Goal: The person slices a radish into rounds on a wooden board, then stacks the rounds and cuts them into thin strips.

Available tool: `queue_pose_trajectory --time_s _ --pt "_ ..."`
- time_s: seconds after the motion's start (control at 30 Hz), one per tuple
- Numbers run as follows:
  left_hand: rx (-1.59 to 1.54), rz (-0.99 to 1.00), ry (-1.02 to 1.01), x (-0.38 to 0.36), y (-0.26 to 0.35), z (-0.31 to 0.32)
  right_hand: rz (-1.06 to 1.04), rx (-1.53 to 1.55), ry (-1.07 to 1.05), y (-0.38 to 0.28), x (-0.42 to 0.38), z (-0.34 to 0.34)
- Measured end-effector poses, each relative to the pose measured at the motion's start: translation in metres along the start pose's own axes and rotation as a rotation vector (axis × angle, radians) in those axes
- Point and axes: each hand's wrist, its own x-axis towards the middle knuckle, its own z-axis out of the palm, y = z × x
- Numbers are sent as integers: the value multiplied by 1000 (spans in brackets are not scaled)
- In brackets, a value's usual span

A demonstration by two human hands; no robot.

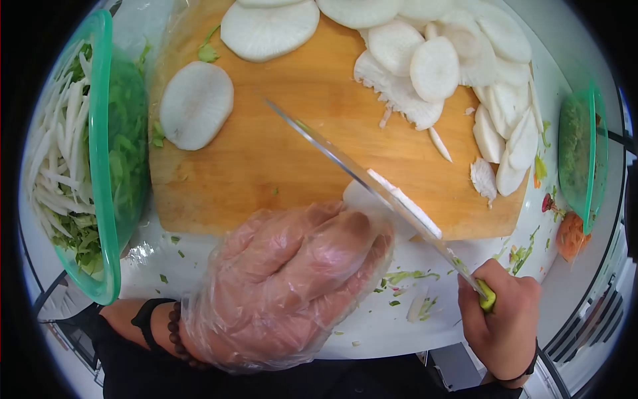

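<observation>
My left hand (292, 279), in a clear plastic glove, presses with curled fingers on a piece of white radish (359, 194) at the near edge of the wooden cutting board (279, 166). Most of that piece is hidden by the hand and the blade. My right hand (502, 319), bare, is closed around the green handle of a kitchen knife (325, 146). The blade slants across the radish, its tip pointing to the far left. On the blade's far side shows a thin white cut edge of radish (407, 205).
Radish slices (435, 66) overlap along the board's far and right sides; a single slice (197, 105) lies at left. A green-rimmed container (104, 166) with white shreds and chopped greens stands left. Another green container (590, 159) is at right, beside orange shreds (573, 236). Vegetable scraps litter the white table.
</observation>
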Motion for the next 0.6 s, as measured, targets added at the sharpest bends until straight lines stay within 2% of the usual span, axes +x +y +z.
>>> queue_pose_trajectory --time_s 0.1,0.2,0.3,0.4,0.53,0.6 --pt "-3 -10 16 2 -1 2 -23 -19 8 5 1 3" --pt "-27 -30 23 3 1 4 51 8 -62 7 0 -1" --pt "-23 -34 45 5 2 7 -43 -99 3 10 2 6" --pt "30 -8 22 0 3 4 -97 -20 -45 0 15 3" --pt "41 -8 37 2 0 2 -38 29 49 8 14 2" --pt "20 -22 58 1 0 5 -39 8 16 6 9 -1"
